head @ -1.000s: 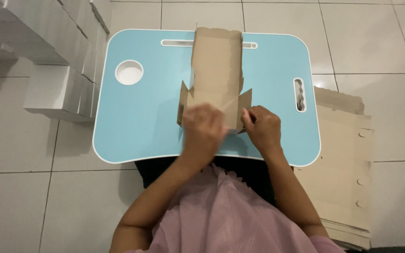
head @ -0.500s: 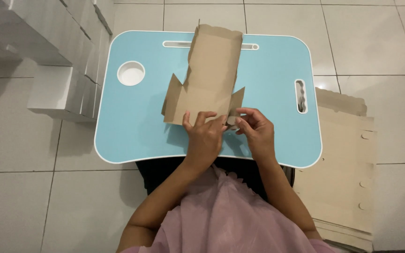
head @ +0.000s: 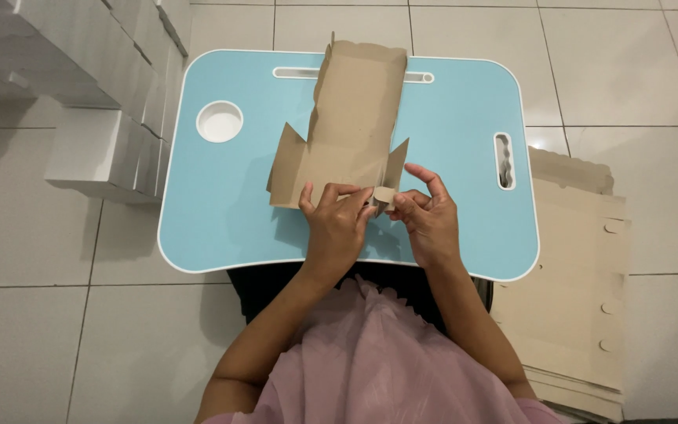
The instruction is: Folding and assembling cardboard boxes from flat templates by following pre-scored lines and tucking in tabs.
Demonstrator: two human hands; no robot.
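Brown cardboard, a flat die-cut box blank (head: 347,133), lies on the light blue tabletop (head: 464,133) with its long body running from the middle out to 12 o'clock. Compared with a second ago it has swung a bit counter-clockwise and the side flaps now stand up more, so the near end looks like it's getting folded into shape.

Both hands have pulled in to the 6 o'clock edge of the blank. The left hand (head: 337,220) has its fingers curled over that edge, and the right hand (head: 427,213) pinches the small tab at the near right corner, fingers half closed around it.

The tabletop is a small lap desk with a round cup hole (head: 220,121) at 10 o'clock and a slot at 3. It sits on a pale tiled floor (head: 56,330). White folded boxes (head: 96,86) pile up at 9 to 11 o'clock, and a stack of flat brown blanks (head: 574,275) lies on the floor at 4 o'clock.
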